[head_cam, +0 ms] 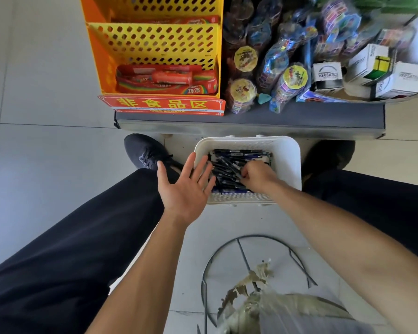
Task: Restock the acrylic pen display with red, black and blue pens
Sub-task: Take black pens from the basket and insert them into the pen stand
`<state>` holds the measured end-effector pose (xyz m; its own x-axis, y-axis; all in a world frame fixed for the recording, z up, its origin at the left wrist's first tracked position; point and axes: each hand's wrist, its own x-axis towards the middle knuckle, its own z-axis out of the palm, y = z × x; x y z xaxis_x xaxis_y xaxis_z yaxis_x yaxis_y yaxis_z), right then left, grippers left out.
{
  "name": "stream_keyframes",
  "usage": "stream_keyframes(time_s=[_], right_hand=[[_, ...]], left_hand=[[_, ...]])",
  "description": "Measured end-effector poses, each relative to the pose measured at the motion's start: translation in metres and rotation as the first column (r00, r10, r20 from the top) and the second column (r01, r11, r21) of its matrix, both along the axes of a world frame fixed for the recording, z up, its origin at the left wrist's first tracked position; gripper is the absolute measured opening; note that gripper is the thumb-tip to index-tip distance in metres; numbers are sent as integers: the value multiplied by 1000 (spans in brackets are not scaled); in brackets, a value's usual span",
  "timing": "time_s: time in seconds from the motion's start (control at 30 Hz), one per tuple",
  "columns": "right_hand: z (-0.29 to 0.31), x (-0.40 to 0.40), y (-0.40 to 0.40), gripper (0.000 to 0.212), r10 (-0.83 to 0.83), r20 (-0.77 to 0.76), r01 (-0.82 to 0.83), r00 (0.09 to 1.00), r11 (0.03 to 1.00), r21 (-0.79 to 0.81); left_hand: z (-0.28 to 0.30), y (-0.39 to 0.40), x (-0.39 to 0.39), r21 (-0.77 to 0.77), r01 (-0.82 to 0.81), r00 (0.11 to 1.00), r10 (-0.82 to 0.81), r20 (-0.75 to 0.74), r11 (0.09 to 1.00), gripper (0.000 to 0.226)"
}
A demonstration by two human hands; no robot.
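Right hand (pixel 257 174), fingertips buried and curled among dark pens (pixel 229 165), grip unclear; left hand (pixel 187 182) flat, fingers spread over white perforated plastic basket (pixel 287 165) rim.

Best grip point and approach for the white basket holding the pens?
Probably the left rim of the white basket, where the left hand hovers open. The rim is a rolled lip around the whole top, so fingers can hook under it from outside. The right hand is curled into the pens, so the matching right rim needs that hand freed first.
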<state>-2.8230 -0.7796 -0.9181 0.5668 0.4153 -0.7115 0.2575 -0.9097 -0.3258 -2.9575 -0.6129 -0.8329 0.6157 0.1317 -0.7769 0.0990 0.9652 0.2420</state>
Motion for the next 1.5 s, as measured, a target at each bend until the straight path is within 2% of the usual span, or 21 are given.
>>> stream_keyframes(time_s=[0.1,0.2,0.27,0.3,0.4,0.47,0.53,0.57,0.6,0.63,0.67,0.73,0.8,0.9,1.07,1.13,1.23,1.33,1.4,1.5], right_hand=[[21,-3,-21,7,-189,-101,199,977,974,110],[56,-13,-33,10,-369,-256,432,893,865,257],[78,-23,-29,9,-366,-452,537,813,770,344],[87,-28,-24,8,-325,-510,544,796,754,369],[103,-41,-3,6,-158,-565,445,810,793,416],[101,-43,6,10,-124,-602,435,789,804,405],[89,-37,8,7,-254,-631,549,733,770,327],[79,-32,6,7,-347,-587,593,731,748,297],[69,-25,3,8,-423,-474,590,773,754,289],[57,-19,-2,8,-452,-307,533,838,800,276],[46,-13,-6,8,-443,-169,473,881,846,246],[25,-3,-9,20,-379,-41,381,924,911,157],[6,0,-9,26,-281,-22,282,960,957,71],[-11,-1,-8,20,-145,-32,144,989,989,-11],[-9,1,-9,11,-74,25,74,997,997,0],[-2,1,-11,11,-111,17,111,994,994,17],[19,-2,-19,15,-303,-106,315,947,941,125],[55,-13,-26,14,-510,-263,570,819,775,274],[78,-26,-23,18,-510,-393,638,765,686,350],[97,-45,-12,16,-424,-554,664,716,658,355]], left_hand=[[5,-5,8,101,60,998,-58,-15,993,76],[3,-11,15,196,150,988,-142,-53,969,66],[0,-15,20,234,235,972,-224,-70,944,63],[-2,-17,23,245,285,959,-275,-75,927,58],[-2,-22,28,255,362,932,-353,-82,897,37],[-2,-21,29,244,297,954,-279,-109,923,34],[-3,-14,30,235,179,975,-141,-170,955,26],[-3,-11,30,237,141,975,-93,-202,961,22],[-3,-6,29,243,128,971,-72,-227,961,19],[-3,-3,27,244,137,965,-74,-251,960,18],[-3,0,26,235,147,960,-81,-268,961,19],[-4,2,22,239,192,948,-118,-294,952,37],[-4,2,18,259,247,930,-153,-334,934,52],[-9,-1,17,222,263,923,-178,-341,939,58],[-7,-7,22,187,296,930,-238,-281,937,38],[-3,-8,26,159,266,942,-221,-251,951,39],[-3,-8,27,127,168,969,-140,-202,978,47],[-4,-8,28,162,159,971,-124,-206,974,53],[-3,-9,28,169,175,972,-143,-185,970,57],[3,-13,28,152,168,983,-154,-102,974,59]])
